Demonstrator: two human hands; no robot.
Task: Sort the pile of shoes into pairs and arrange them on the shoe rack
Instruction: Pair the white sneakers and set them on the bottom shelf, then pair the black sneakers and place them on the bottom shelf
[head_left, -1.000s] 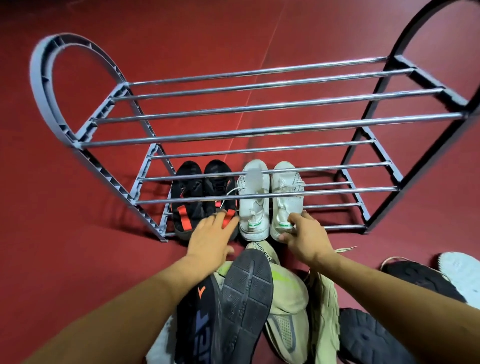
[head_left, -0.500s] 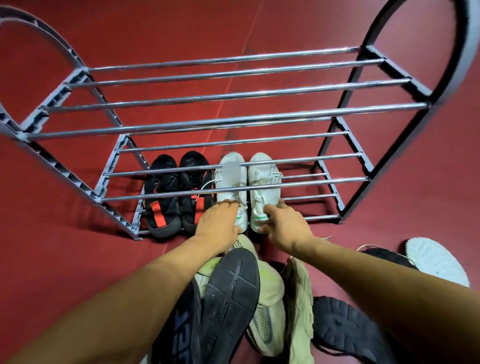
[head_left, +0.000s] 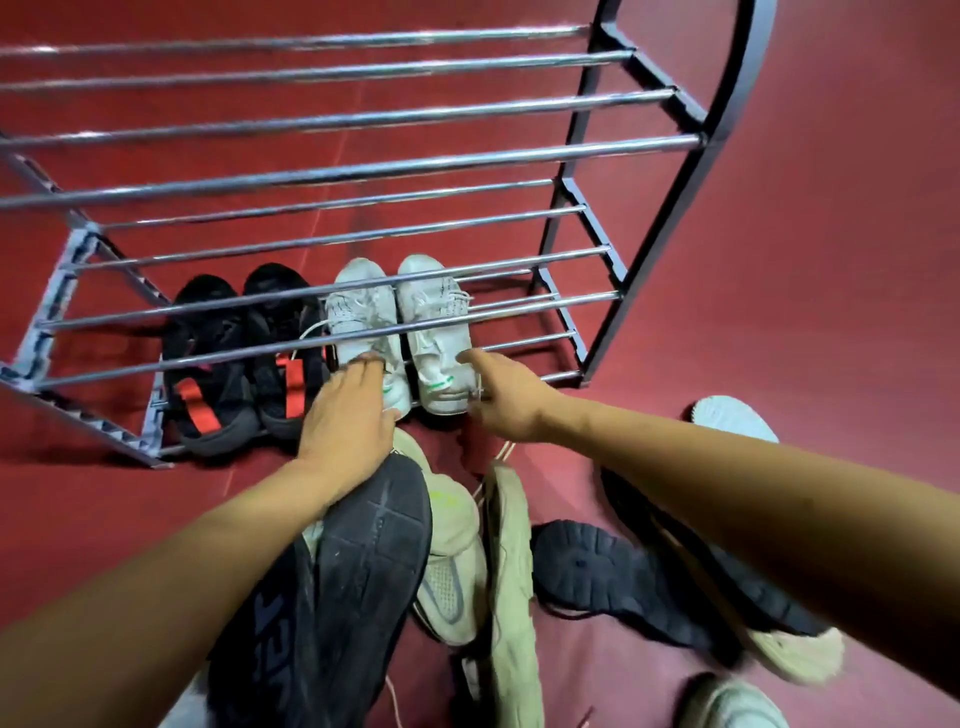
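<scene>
I see the white sneakers (head_left: 400, 332) side by side on the bottom tier of the shoe rack (head_left: 597, 291), long axes running front to back, toes toward the rack's rear, heels toward me. My left hand (head_left: 348, 415) rests flat-fingered on the left sneaker's heel; my right hand (head_left: 506, 397) touches the right sneaker's heel with extended fingers, gripping nothing. Black sneakers with red straps (head_left: 244, 358) sit just left, same heading. Unsorted shoe pile (head_left: 467, 561) lies on the red floor (head_left: 779, 291) beneath my forearms.
</scene>
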